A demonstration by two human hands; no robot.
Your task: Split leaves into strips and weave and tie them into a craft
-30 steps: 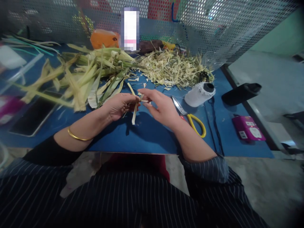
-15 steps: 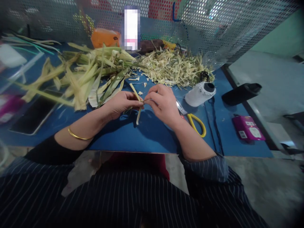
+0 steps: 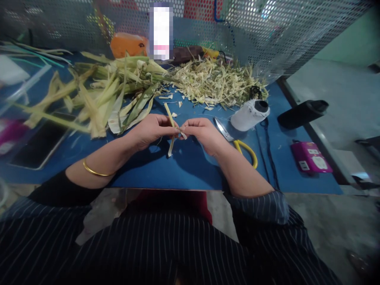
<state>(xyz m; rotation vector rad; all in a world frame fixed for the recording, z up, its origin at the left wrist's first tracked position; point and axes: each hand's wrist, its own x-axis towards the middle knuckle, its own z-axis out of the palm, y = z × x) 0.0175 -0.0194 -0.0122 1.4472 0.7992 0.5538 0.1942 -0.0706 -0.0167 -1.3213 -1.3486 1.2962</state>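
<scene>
A narrow strip of pale corn husk (image 3: pixel 169 114) is pinched in my left hand (image 3: pixel 151 131), its two ends sticking out above and below the fingers. My right hand (image 3: pixel 202 132) meets it at the fingertips and pinches a small pale piece (image 3: pixel 183 135), seemingly husk, joined or crossed with the strip; the fingers hide the exact join. Beyond my right hand lie scissors (image 3: pixel 237 141) with yellow handles. A white thread cone (image 3: pixel 247 116) rests just behind them.
Long corn husks (image 3: pixel 97 99) lie at the left, and a heap of husk shreds (image 3: pixel 216 81) at the back. A phone (image 3: pixel 41 142) lies at the left. On the right are a black thread cone (image 3: pixel 303 114) and a purple box (image 3: pixel 310 157). Perforated metal (image 3: pixel 237 35) closes off the back.
My right hand has turned and lowered, its fingers now pinching level with the left fingertips. More of the scissor blades shows. My left hand keeps its hold on the strip.
</scene>
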